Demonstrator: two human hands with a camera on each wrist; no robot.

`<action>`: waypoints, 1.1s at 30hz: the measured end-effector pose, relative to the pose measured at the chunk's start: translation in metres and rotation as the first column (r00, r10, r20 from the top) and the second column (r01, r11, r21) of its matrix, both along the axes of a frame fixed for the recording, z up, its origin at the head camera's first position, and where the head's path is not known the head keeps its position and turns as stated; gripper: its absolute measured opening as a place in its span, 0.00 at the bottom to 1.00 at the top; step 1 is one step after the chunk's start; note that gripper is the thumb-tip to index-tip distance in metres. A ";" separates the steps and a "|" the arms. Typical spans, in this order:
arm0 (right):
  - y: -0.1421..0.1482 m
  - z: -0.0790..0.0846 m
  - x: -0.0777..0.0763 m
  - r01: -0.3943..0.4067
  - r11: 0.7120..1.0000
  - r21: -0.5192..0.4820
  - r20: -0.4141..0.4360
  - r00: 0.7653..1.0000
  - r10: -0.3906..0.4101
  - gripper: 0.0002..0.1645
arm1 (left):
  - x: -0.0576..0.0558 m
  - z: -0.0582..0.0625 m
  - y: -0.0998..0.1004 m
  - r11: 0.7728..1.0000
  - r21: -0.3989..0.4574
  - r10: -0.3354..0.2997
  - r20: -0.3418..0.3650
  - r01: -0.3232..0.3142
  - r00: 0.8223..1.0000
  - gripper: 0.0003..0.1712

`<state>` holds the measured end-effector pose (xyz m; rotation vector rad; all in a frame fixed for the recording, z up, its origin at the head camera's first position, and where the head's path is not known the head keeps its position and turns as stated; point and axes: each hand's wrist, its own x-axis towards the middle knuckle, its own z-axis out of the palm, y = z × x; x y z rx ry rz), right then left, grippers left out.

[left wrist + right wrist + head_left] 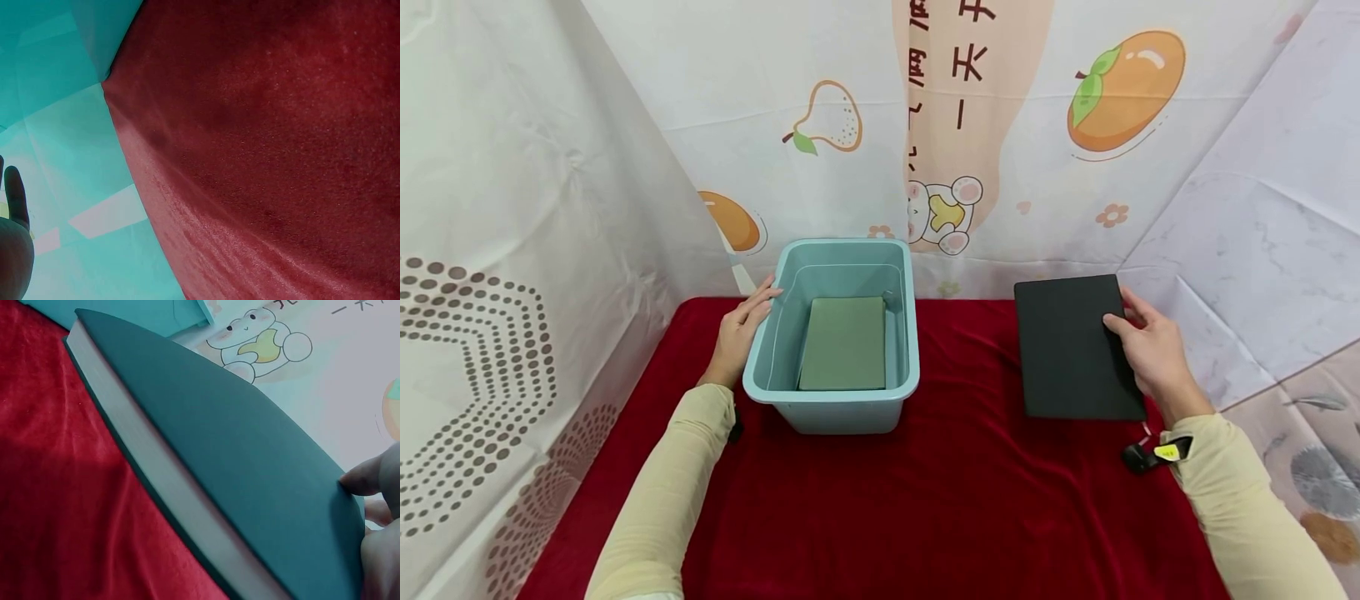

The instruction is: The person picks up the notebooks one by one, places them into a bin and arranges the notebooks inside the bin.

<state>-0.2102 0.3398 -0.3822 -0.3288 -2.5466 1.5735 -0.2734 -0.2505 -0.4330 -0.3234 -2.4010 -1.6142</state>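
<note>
A black hardcover book (1073, 350) is gripped at its right edge by my right hand (1153, 350), thumb on the cover. In the right wrist view the book (212, 444) shows its white page edges and slants above the cloth. My left hand (740, 332) rests against the left rim of a light blue plastic bin (838, 414), its fingers fairly straight. Inside the bin lies a flat, grey-green, book-like rectangle (844, 343). Only part of the left hand (15, 250) shows in the left wrist view.
Dark red velvet cloth (925, 508) covers the table. A white printed curtain (737, 67) hangs close behind the bin, with more sheets at both sides. The bin stands left of the book, with a stretch of cloth between them.
</note>
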 end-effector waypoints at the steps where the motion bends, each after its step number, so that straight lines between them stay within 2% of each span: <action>1: -0.001 0.002 -0.001 0.003 1.000 -0.004 -0.009 1.000 -0.003 0.40 | 0.000 0.000 0.000 1.000 0.001 -0.001 -0.001 0.001 1.000 0.24; 10: -0.009 0.014 -0.010 -0.050 0.998 -0.044 -0.038 0.998 0.048 0.41 | 0.003 0.001 -0.001 1.000 -0.009 -0.001 0.009 0.001 1.000 0.23; 15: -0.015 0.020 -0.014 -0.073 0.994 -0.080 -0.063 0.996 0.068 0.41 | 0.001 0.000 -0.001 1.000 -0.006 -0.009 0.010 0.009 1.000 0.23; 22: -0.027 0.030 -0.018 -0.092 0.994 -0.055 -0.068 0.994 0.088 0.41 | -0.003 -0.002 -0.003 1.000 0.004 -0.004 0.017 0.004 1.000 0.24; 25: -0.033 0.036 -0.021 -0.118 0.987 -0.113 -0.070 0.991 0.110 0.42 | -0.003 -0.001 -0.003 1.000 0.003 -0.003 0.021 0.003 1.000 0.24; 29: -0.040 0.043 -0.024 -0.140 0.972 -0.187 -0.085 0.988 0.126 0.42 | 0.003 0.008 0.000 1.000 0.018 -0.013 0.040 0.013 0.999 0.24; 33: -0.049 0.047 -0.027 -0.145 0.973 -0.181 -0.115 0.985 0.126 0.41 | 0.014 0.023 0.006 0.999 0.042 -0.029 0.069 0.026 0.997 0.24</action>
